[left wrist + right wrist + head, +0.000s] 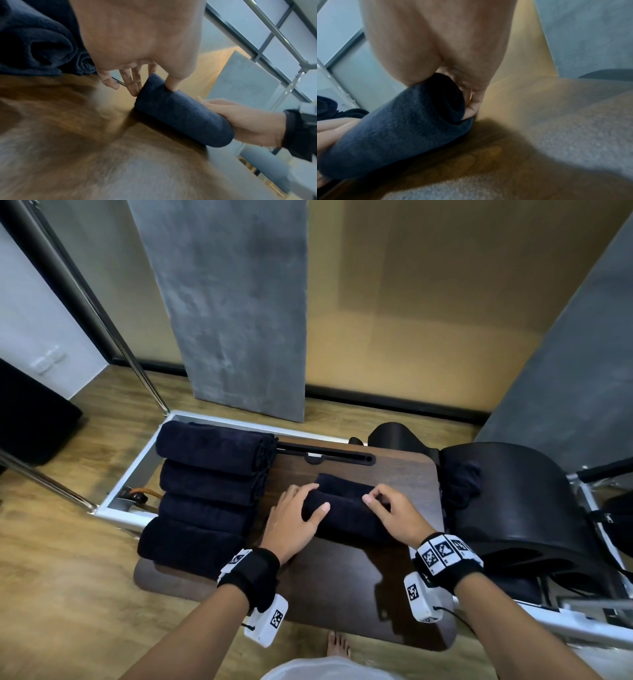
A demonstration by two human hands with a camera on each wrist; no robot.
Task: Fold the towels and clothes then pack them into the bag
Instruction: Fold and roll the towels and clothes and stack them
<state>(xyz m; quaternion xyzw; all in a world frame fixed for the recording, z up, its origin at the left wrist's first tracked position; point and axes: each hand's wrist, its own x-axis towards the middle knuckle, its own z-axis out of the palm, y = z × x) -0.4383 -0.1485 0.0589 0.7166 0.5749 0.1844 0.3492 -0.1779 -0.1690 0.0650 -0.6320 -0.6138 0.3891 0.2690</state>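
A person's left hand [293,520] lies over the left end of a dark navy towel roll [346,515], thumb across the top and fingers reaching over the far side; the left wrist view shows the fingers [135,81] fairly straight, tips touching the roll's end. The right hand [395,513] holds the roll's right end with fingers bent; in the right wrist view the thumb and fingers close round the coiled end [452,97], though the fingertips are hidden behind the cloth. Both wrists carry black straps with white marker blocks.

The roll lies crosswise near the middle of a dark wood worktop [342,583], a flat tail of the same towel showing just beyond it. Along the worktop's left edge four rolled dark towels [209,491] lie side by side, touching; their far ends overhang a white metal frame [133,470]. To the right, just beside the worktop, stands a black bag [520,501], its mouth facing the worktop; dark cloth shows inside, but what it is cannot be made out. Both wrist views are blurred toward the lower edge. A bare foot [337,643] shows on the wooden floor below the worktop.
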